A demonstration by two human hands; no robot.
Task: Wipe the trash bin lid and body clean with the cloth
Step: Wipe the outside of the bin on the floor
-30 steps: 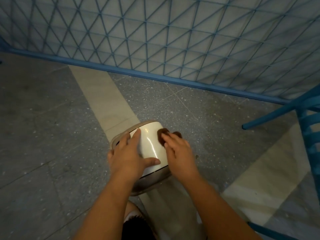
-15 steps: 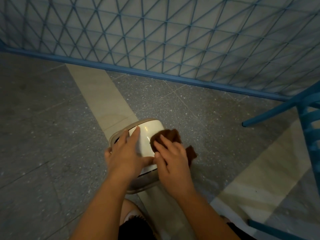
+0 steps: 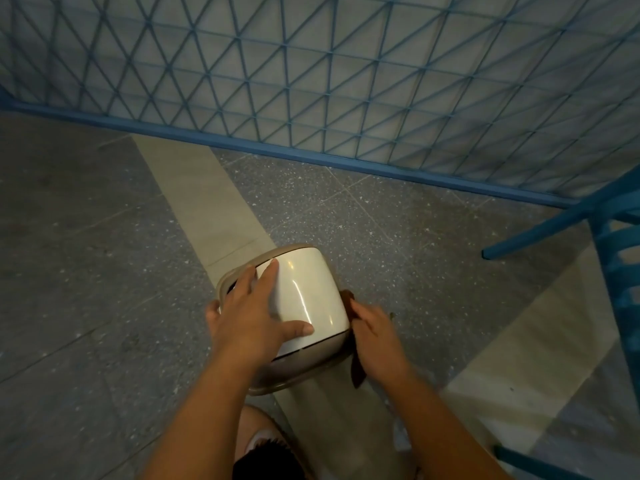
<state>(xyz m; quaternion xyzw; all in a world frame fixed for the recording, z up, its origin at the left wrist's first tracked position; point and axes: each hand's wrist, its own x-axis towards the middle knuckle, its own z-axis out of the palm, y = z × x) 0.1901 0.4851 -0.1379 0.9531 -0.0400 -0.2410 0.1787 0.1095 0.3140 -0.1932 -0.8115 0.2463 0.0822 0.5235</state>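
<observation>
While the person bends over the floor, the trash bin [image 3: 304, 299] stands on a pale strip of the grey speckled floor [image 3: 104, 271], near the middle of the scene. Its white lid [image 3: 308, 292] is glossy and shows bright reflections, and the beige body appears below it on the near side. The left hand [image 3: 252, 320] rests flat on the left part of the lid, with the fingers straight and spread and the thumb stretched to the right across the near edge of the lid; it grips nothing. The right hand [image 3: 375, 336] is at the right side of the bin and presses the brown cloth [image 3: 353, 344] against the body. The cloth hangs down between this hand and the bin, but I cannot tell if the fingers curl around it. On the far side runs a blue lattice fence [image 3: 311, 81], and blue furniture [image 3: 616, 258] stands at the right.
</observation>
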